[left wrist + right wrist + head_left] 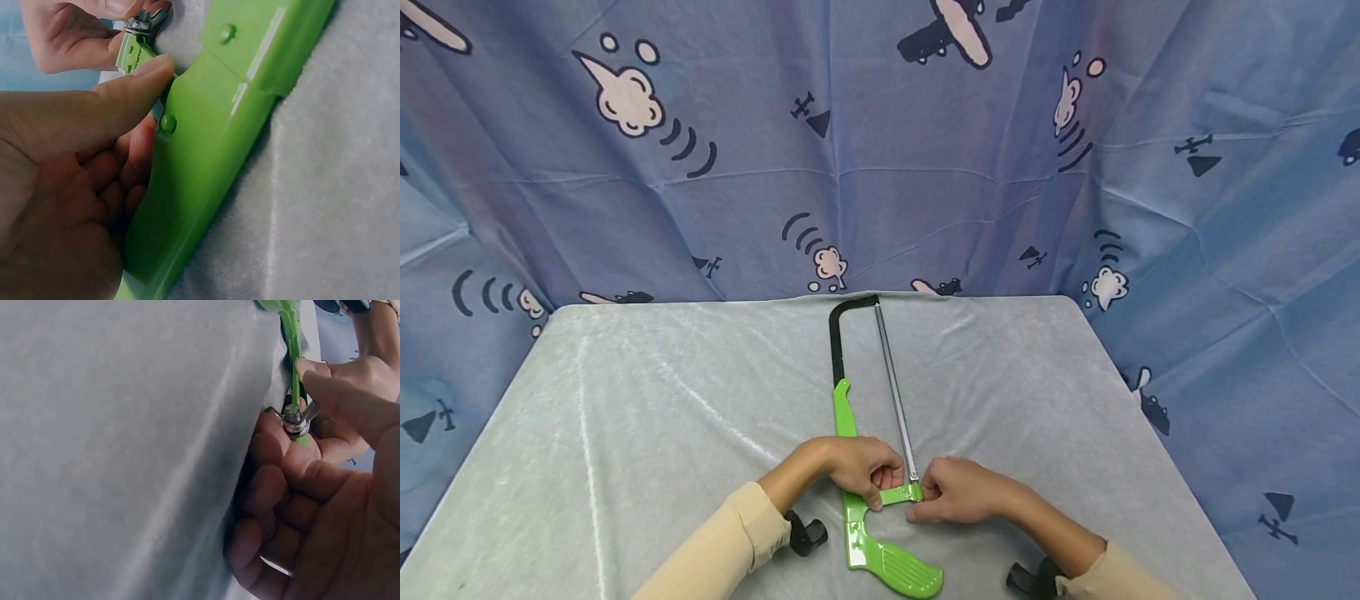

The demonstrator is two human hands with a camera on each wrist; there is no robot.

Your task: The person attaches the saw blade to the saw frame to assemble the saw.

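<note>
A hacksaw with a bright green handle [901,568] lies on the table, its black front frame [836,342] pointing away. Its silver blade bar [892,383] runs along the right side down to a short green arm [897,495]. My left hand [863,467] pinches this arm between thumb and fingers, beside the green body [206,125] in the left wrist view. At the arm's outer end, my right hand [962,492] holds a metal wing nut [295,425] on a threaded bolt, with thumb and curled fingers around it.
A grey velvety cloth [662,433] covers the table. Blue patterned curtains [880,150] hang behind it and along both sides. Black wrist camera mounts [807,533] sit below both hands.
</note>
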